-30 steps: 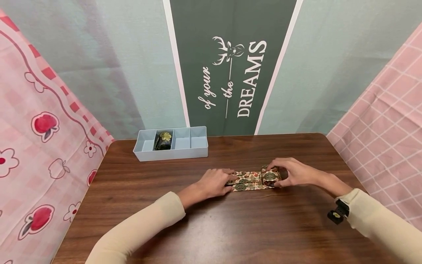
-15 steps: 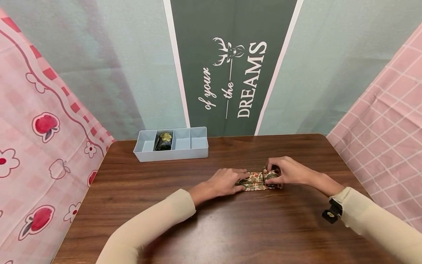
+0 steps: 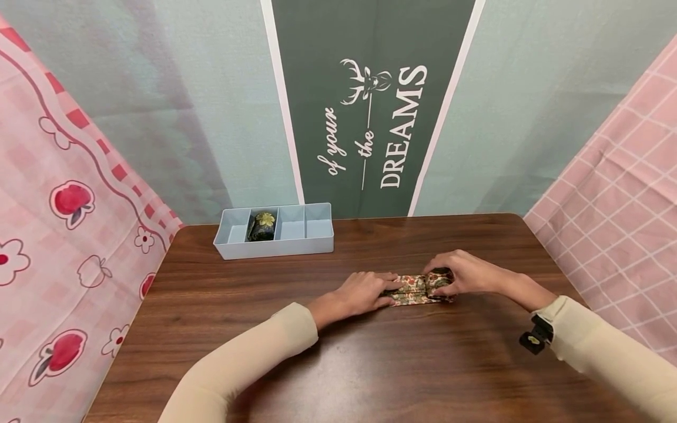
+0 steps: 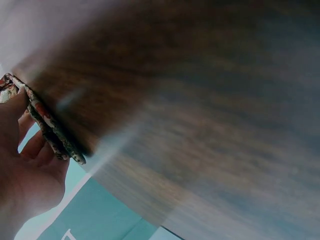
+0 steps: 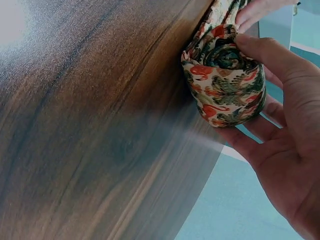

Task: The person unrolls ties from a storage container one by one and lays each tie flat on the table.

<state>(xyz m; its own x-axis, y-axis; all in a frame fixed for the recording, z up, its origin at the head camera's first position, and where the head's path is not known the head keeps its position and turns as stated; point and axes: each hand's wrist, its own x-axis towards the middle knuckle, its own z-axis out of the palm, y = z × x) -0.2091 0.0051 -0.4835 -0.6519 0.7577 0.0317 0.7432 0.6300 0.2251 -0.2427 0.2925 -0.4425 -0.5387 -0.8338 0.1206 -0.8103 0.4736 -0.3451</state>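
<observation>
A scarf [image 3: 409, 289], cream with red and green figures, lies as a folded strip on the table, its right end wound into a roll. My right hand [image 3: 468, 274] grips this roll; the right wrist view shows the thumb at the spiral end of the rolled scarf [image 5: 225, 95] and the fingers around its far side. My left hand [image 3: 364, 292] rests on the strip's left end with its fingers extended and the thumb by the near edge. In the left wrist view the layered edge of the scarf [image 4: 47, 120] runs alongside the left thumb and fingers.
A light blue tray [image 3: 280, 248] with several compartments stands at the back left of the wooden table [image 3: 338, 364]. One compartment holds a dark roll of cloth [image 3: 262, 227] with a yellow flower. Curtains hang behind and along both sides.
My left hand has slid right along the table, and the flat stretch of scarf between my hands is shorter. The right hand has shifted its fingers over the roll, which stays nearly in place.
</observation>
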